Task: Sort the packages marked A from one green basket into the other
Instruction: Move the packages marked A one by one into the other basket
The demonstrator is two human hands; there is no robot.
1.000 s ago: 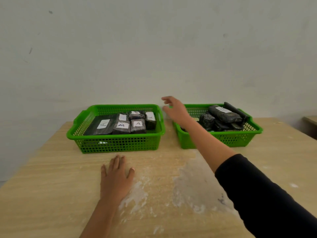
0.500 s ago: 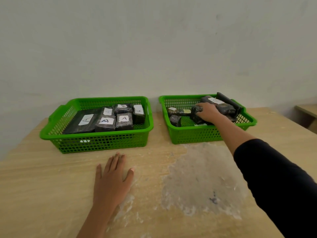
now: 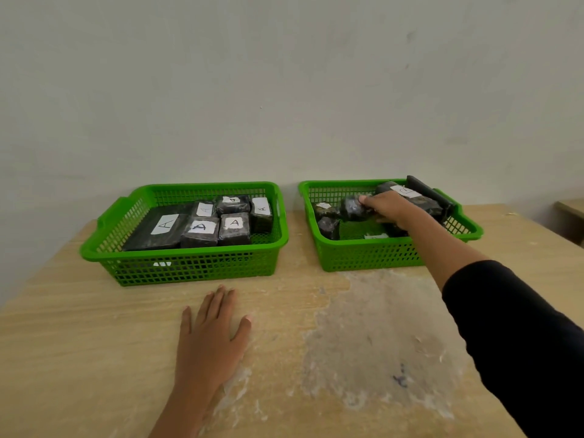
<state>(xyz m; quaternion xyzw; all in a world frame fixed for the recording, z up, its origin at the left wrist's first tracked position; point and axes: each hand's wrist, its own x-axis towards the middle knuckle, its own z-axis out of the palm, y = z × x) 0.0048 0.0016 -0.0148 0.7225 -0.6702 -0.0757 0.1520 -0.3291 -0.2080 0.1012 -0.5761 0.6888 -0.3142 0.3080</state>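
A small black wrapped package [image 3: 352,209] sits in the grasp of the right hand [image 3: 387,207], thumb and fingers curled around its near end, held inside the right green basket [image 3: 363,257] a little above the basket floor. Its label cannot be read from here. Just left of the grip lies another dark package [image 3: 325,210] with a scrap of white label, and below-left of the grip a small dark bundle [image 3: 328,227] rests on the mesh floor. Behind the knuckles, further along the arm's line, a long black package [image 3: 410,197] with a white label leans against a flat black piece [image 3: 429,194] propped on the basket's far right rim. The forearm crosses the basket's near wall, and a black sleeve [image 3: 512,336] covers the arm from below the elbow.

Well to the left of the grip, across a gap of bare table, the left green basket [image 3: 189,267] holds six black packages marked A [image 3: 202,229], laid flat in rows with white labels upward.

Nearer the person and left of the grip, the left hand [image 3: 211,339] lies flat on the wooden table [image 3: 79,343], fingers straight and spread, holding nothing. A pale worn patch [image 3: 373,336] marks the table under the right arm.
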